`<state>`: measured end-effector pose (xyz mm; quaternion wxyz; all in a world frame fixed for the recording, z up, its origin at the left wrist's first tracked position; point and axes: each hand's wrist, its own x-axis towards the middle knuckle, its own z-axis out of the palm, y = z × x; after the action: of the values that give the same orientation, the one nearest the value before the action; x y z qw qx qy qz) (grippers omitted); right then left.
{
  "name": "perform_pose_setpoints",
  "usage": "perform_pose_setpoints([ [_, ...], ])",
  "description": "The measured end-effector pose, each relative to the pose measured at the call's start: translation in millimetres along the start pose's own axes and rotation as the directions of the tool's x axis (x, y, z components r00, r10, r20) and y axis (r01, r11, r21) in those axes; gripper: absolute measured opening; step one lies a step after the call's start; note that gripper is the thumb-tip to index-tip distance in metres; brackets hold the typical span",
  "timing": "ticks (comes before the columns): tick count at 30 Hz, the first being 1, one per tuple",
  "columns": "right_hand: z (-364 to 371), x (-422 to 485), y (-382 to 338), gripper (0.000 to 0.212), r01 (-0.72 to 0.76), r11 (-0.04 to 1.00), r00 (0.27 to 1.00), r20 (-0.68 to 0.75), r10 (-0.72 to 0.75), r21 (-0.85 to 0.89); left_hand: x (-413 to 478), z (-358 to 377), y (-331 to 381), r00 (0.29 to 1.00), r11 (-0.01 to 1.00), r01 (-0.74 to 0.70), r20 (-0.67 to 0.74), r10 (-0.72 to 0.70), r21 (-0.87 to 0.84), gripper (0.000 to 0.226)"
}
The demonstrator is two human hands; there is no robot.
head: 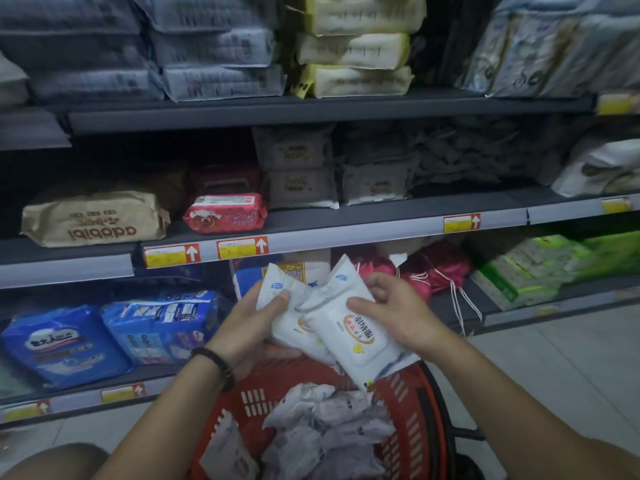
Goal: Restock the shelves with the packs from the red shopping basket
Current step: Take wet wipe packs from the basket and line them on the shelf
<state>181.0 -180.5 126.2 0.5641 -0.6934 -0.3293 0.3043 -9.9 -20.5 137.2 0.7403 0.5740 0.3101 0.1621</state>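
Note:
Two white wipe packs are held above the red shopping basket [412, 410]. My left hand [251, 323], with a dark bead bracelet at the wrist, grips the left pack [287, 306]. My right hand [391, 306] grips the right pack [349, 334], which overlaps the left one and shows a round orange label. Several more white packs [322, 431] lie loose in the basket below. Matching white packs [298, 168] are stacked on the middle shelf [381, 223], above and behind my hands.
Blue diaper bags [69, 341] fill the bottom shelf at left; red drawstring bags [433, 268] and green packs [540, 265] at right. A brown pack [97, 220] and a red pack [225, 213] sit on the middle shelf. Grey floor tiles [554, 358] at right.

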Motion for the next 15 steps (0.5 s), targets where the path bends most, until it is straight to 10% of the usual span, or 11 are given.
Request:
perform_pose_setpoints([
  [5,16.6,-1.6,-3.9,0.028,0.145,0.961,0.986,-0.047,-0.16,-0.234,-0.4,21.9,-12.6,0.998,0.995,-0.06,0.003,0.06,0.084,0.034],
  [9,33.6,-8.8,-12.0,0.066,-0.053,0.774,0.903,-0.361,-0.233,-0.632,8.8,18.7,-19.1,0.958,0.984,-0.175,-0.227,0.178,0.033,0.037],
  [15,71.5,-12.9,-8.2,0.074,-0.177,0.907,0.956,-0.284,0.067,-0.382,10.7,17.5,-18.9,0.855,0.94,-0.326,-0.392,0.34,0.103,0.026],
])
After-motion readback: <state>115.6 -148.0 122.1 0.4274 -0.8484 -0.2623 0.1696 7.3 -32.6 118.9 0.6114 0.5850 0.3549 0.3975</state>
